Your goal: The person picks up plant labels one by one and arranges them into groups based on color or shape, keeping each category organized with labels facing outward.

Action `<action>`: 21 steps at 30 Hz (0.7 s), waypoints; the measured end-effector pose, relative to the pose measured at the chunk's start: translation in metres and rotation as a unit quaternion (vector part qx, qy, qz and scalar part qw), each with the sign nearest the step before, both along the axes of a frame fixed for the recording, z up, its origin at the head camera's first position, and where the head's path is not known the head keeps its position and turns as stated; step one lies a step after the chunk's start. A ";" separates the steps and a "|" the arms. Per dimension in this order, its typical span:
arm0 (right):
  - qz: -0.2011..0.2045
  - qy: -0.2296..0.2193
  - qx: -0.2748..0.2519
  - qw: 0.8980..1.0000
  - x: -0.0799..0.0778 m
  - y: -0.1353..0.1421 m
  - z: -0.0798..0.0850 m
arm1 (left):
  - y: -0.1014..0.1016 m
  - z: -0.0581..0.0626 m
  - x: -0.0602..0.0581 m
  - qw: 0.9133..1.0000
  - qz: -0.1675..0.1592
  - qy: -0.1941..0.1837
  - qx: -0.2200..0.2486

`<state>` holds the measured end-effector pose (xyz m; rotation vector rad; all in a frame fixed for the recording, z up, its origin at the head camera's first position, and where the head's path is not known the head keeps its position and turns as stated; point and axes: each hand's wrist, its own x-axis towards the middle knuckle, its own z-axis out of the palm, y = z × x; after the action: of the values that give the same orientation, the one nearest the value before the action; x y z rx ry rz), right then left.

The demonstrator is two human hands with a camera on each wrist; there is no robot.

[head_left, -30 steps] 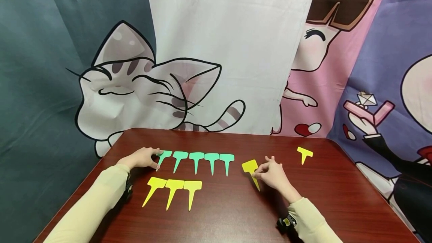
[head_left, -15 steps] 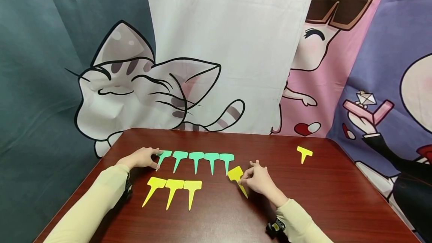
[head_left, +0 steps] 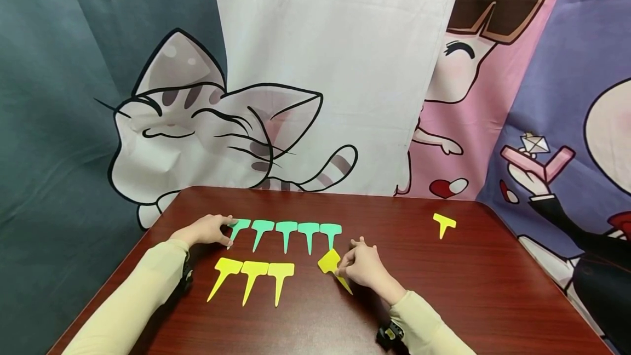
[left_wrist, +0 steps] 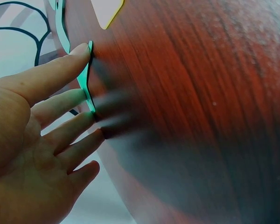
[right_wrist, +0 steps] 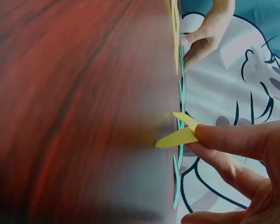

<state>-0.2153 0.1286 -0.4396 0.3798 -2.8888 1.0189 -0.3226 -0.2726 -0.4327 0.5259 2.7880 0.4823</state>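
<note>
Near the table's left side my left hand rests on the leftmost green T-shaped plant label. In the left wrist view its thumb and fingertips touch that label, with the fingers fairly straight. My right hand pinches a yellow plant label by its stem between thumb and finger. This label is tilted, its head overlapping the stem tip of the rightmost green label in the head view. The right wrist view shows the pinched yellow label close over the table.
Several green labels form a row across the table. In front of them, three yellow labels lie side by side at the left. Another yellow label lies alone at the back right. A printed cloth hangs behind.
My right hand has moved left and slightly toward the front with the pinched yellow label, which has turned a little. The left hand has stayed on the green label.
</note>
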 end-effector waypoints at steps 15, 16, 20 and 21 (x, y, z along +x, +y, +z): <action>-0.014 0.016 0.057 0.998 0.007 -0.018 0.000 | 0.001 0.001 0.002 1.000 0.000 -0.001 0.001; -0.013 0.019 0.062 0.998 0.007 -0.020 0.001 | 0.001 0.001 0.002 1.000 0.000 -0.001 0.001; -0.016 0.021 0.078 0.997 0.008 -0.027 0.001 | 0.001 0.002 0.003 1.000 -0.003 0.002 0.001; -0.017 0.020 0.080 0.996 0.008 -0.028 0.001 | 0.001 0.002 0.003 1.000 -0.002 0.002 0.001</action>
<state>-0.2073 0.1007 -0.4384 0.3541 -2.9390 0.7685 -0.3192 -0.2716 -0.4309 0.5349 2.7902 0.4834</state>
